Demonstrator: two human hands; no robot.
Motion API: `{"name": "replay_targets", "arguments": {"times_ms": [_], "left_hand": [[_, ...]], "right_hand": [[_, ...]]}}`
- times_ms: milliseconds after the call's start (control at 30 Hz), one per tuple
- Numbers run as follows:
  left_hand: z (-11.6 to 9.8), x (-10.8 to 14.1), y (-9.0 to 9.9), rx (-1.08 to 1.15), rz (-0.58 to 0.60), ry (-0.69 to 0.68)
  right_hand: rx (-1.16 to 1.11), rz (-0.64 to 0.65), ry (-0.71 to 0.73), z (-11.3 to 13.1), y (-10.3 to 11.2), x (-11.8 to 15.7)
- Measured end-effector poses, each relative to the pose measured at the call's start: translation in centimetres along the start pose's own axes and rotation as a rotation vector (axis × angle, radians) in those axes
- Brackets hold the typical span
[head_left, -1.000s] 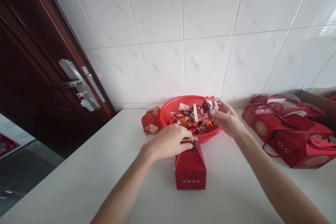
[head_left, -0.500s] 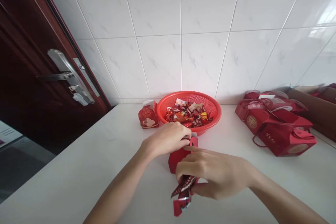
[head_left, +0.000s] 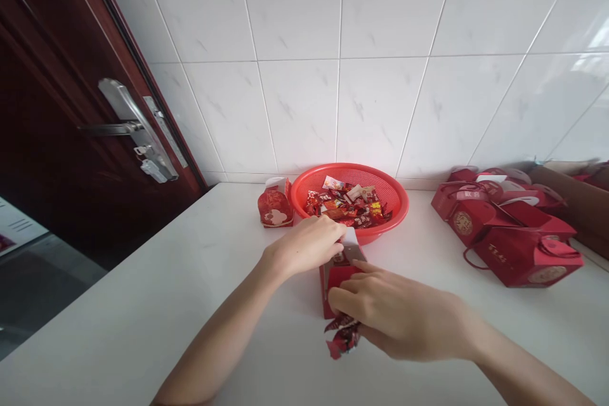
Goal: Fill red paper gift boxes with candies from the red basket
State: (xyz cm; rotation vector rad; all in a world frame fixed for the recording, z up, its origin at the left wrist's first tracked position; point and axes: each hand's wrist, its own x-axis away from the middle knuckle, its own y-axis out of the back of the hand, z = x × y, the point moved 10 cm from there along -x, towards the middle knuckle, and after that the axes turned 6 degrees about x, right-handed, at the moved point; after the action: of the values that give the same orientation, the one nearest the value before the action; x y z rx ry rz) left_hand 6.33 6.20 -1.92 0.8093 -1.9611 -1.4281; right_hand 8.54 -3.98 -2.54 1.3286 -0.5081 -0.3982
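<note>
A small red box stands on the white table in front of the basket, its top flaps raised and something dark red visible inside. My left hand grips the box's upper left edge, fingers curled. Wrapped candies hang from my right hand, held under its curled fingers, while its index finger reaches to the box opening. Just behind the box is a red plastic basket holding several wrapped candies.
Left of the basket stands another red box. Several red gift boxes with cord handles are grouped at the right, beside a cardboard box. A tiled wall is behind, and a dark door at the left.
The box opening now shows more clearly between my hands, with its flaps spread. My right hand and the candies in it have moved slightly right. The whole view has shifted a little.
</note>
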Motion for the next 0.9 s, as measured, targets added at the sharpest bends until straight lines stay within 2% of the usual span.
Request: {"name": "replay_targets", "arguments": {"times_ms": [133,300,533,733,900], "left_hand": [[-0.2,-0.1,0.0,-0.023,-0.034,-0.030],[-1.0,-0.1,-0.2,-0.046,0.004,-0.045],[-1.9,0.5,-1.0,-0.116,0.116,-0.086],[-3.1,-0.3,-1.7,-0.155,0.074,-0.160],[-2.9,-0.1,-2.1,-0.126,0.102,-0.127]], "right_hand": [[-0.113,-0.051,0.061,0.6,0.3,2.4],[-0.252,0.048,0.171,1.9,-1.6,4.1],[-0.203,0.011,0.179,2.2,-2.4,3.8],[-0.167,0.011,0.180,2.2,-2.7,3.8],[-0.166,-0.030,0.158,2.1,-2.7,3.9]]}}
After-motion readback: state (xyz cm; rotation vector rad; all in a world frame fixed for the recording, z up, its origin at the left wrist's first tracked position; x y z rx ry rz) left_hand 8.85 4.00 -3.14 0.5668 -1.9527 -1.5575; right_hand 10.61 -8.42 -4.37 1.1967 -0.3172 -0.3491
